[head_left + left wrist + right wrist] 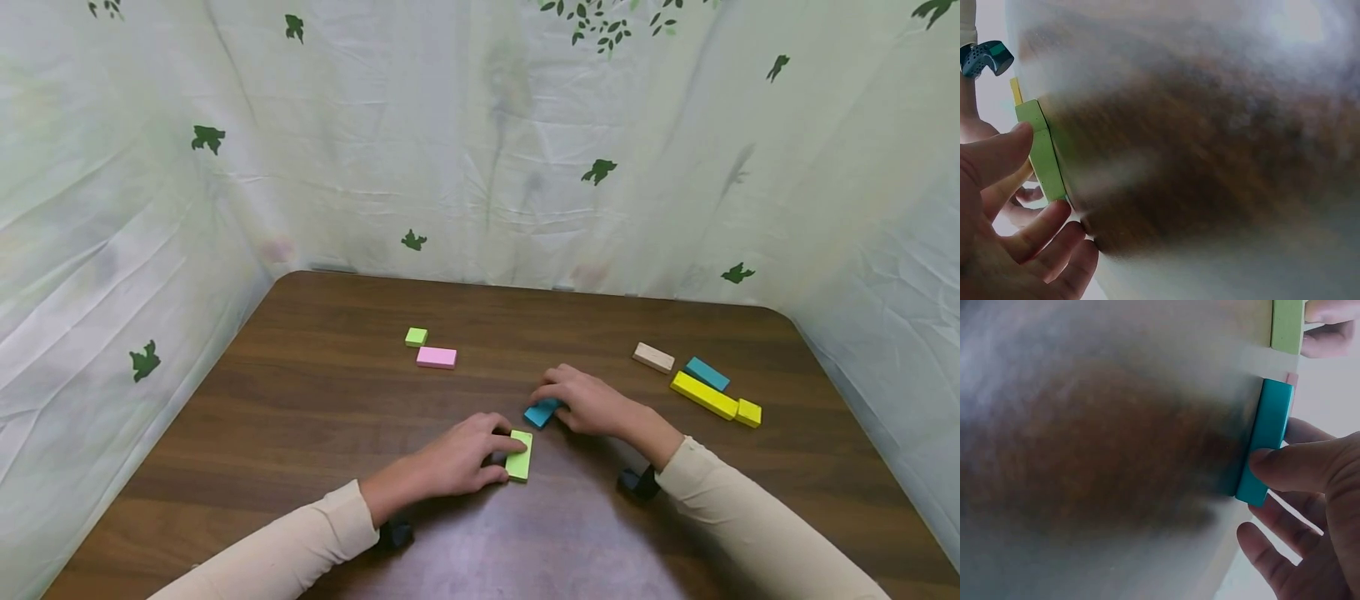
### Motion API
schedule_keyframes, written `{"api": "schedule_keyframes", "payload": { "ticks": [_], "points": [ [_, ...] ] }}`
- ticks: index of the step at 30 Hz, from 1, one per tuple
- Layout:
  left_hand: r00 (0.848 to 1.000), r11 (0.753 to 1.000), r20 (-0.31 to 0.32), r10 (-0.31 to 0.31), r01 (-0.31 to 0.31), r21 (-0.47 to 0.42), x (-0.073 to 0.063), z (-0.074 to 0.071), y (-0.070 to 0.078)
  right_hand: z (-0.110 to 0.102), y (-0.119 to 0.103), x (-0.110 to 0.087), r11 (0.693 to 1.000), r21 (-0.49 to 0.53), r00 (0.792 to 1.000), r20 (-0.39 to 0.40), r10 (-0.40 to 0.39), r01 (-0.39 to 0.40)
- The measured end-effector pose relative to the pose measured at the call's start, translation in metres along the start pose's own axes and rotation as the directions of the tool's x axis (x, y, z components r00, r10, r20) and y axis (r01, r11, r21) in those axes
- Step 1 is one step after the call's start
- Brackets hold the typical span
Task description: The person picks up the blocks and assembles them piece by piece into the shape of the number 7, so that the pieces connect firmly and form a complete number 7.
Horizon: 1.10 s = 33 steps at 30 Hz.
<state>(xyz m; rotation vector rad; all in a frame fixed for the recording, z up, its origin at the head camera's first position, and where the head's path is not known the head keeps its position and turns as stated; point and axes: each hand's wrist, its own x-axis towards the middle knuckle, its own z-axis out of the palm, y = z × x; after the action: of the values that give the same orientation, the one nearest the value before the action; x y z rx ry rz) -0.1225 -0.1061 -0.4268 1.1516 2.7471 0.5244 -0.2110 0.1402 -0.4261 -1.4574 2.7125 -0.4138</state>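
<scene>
Our left grip (467,454) pinches a green oblong wooden block (520,466), our right grip (587,402) a blue oblong one (537,414). Likely light, stiff; we favour long sides.

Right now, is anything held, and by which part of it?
The right hand pinches the blue block between thumb and fingers, across its long sides. The left hand holds the green block, one finger on top, thumb at the near corner.
</scene>
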Motion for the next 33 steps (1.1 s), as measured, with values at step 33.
{"api": "schedule_keyframes", "payload": {
  "ticks": [33],
  "points": [
    [1.0, 1.0, 0.014, 0.015, -0.015, 0.007, 0.0031, -0.0013, -0.0014, 0.0049, -0.0042, -0.0019, 0.996, 0.078, 0.999, -0.018, -0.05, 0.051]
  ]
}}
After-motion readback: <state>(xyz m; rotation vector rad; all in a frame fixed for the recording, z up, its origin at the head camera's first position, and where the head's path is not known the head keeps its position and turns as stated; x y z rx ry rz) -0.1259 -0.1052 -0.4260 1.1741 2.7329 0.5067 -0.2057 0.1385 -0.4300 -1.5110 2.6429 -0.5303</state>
